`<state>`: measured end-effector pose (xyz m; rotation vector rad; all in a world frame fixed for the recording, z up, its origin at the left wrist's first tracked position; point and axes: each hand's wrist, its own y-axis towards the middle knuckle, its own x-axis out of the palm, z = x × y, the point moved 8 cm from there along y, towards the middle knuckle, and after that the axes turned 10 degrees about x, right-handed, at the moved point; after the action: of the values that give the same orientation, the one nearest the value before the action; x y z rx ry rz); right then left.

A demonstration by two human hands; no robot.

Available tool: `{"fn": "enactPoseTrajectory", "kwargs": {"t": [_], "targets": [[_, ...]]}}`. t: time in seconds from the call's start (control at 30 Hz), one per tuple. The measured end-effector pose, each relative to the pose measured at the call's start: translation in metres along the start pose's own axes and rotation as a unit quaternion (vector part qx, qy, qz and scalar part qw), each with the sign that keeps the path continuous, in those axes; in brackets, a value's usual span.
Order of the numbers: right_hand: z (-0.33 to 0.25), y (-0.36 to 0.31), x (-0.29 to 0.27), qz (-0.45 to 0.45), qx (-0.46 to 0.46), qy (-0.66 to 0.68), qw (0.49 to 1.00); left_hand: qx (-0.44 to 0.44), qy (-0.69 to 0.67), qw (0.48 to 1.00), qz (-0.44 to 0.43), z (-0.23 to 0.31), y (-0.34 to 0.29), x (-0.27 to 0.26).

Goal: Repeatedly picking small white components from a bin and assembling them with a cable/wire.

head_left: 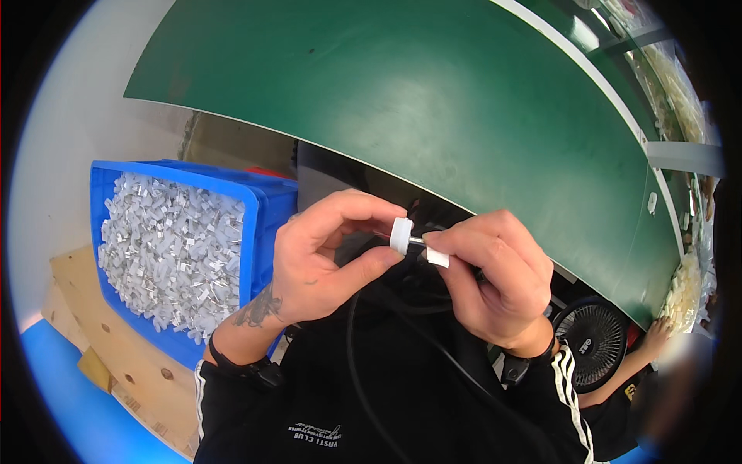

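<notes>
Between thumb and forefinger, my left hand (328, 247) pinches a white round plastic piece (401, 235), held on its edge above my lap. A thin metal shaft (417, 240) runs from it toward my right hand (498, 274). That hand is closed on a small white plastic piece (438, 257) at the shaft's other end; my fingers cover part of it. Whether the two white pieces are joined through the shaft I cannot tell. Both hands are in the air, just in front of the green table's near edge.
A blue crate (255, 232) full of small white plastic pieces with metal parts stands at my left on a wooden board (116, 352). Ahead stretches the green table (371, 100). A black fan (591, 340) and another person's arm (626, 367) are at the right. Black cables (352, 340) hang before me.
</notes>
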<state>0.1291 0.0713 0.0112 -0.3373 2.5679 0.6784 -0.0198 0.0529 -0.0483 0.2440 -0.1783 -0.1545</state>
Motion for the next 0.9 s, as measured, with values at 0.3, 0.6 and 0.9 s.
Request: {"fn": "enactPoseTrajectory", "kwargs": {"t": [0.3,0.6,0.9], "targets": [[-0.001,-0.001,-0.001,-0.003,0.013,0.016,1.0,0.052,0.097,0.993,-0.048,0.013,0.006,0.0],[-0.011,-0.005,-0.002,0.043,-0.035,-0.047,0.997,0.022,0.037,0.998,-0.043,0.007,0.006,0.003],[-0.008,-0.009,0.001,-0.014,0.007,-0.018,1.0,0.111,0.133,0.98,-0.094,0.017,0.008,0.007]]}}
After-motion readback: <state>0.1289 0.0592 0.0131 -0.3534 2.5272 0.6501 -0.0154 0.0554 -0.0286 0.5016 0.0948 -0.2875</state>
